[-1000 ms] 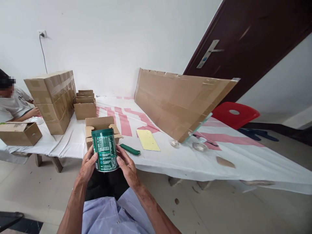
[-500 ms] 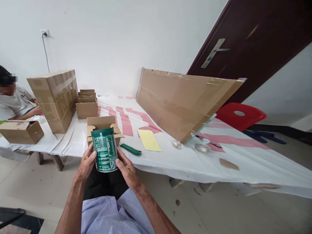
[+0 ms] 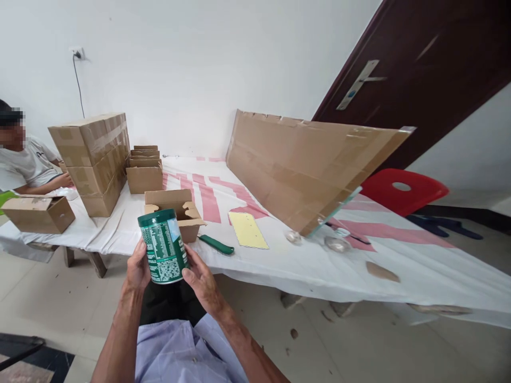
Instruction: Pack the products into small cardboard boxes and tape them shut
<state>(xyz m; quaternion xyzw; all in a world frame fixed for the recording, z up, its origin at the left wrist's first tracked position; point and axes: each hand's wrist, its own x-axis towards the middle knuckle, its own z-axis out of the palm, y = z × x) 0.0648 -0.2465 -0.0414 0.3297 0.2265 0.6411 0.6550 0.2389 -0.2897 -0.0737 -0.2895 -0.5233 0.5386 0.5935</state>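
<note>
Between my two hands is a green can with a dark green lid and white print, slightly tilted in front of the table edge. My left hand grips its left side, fingers mostly hidden behind it. On the lower right side, my right hand presses with the thumb in front and fingers around the back. Just behind the can stands an open cardboard box, partly covered by it. A green-handled tool, perhaps a utility knife, lies by the box. Beside that is a yellow card.
Stacked taped cartons and several open boxes stand at the left. A large cardboard panel leans on the table, with clear tape rolls near its base. A red chair is behind. Another person sits far left.
The can has turned in my hands, bringing a different part of its label into view, and shifted slightly left. Both hands still hold it. The whole view has shifted slightly.
</note>
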